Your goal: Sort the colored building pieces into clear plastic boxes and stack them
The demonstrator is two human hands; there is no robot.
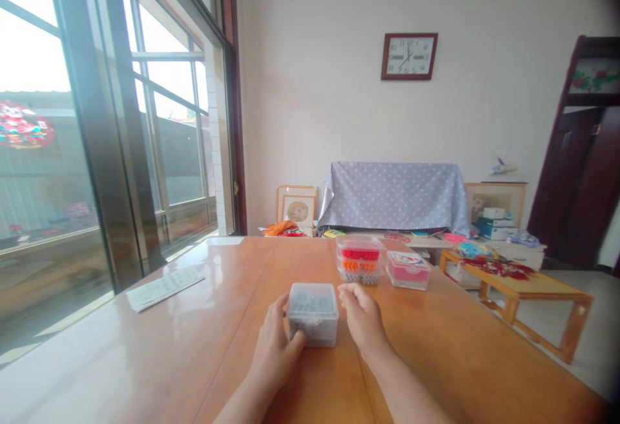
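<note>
A small clear plastic box (312, 314) with a closed lid stands on the wooden table in front of me, and dark contents show dimly through it. My left hand (278, 343) is wrapped round its left side, with the thumb across the front corner. Just right of the box is my right hand (362, 317), its fingers curled and drawn together near the top right corner. A narrow gap separates those fingers from the box; whether anything is pinched in them is hidden.
Behind the box stand stacked clear boxes (359, 261) with red, orange and grey pieces, beside a pink-filled box (407, 271). Folded printed paper (165, 287) lies at left on the table (227, 340). A low wooden table (537, 287) is at right, near the floor.
</note>
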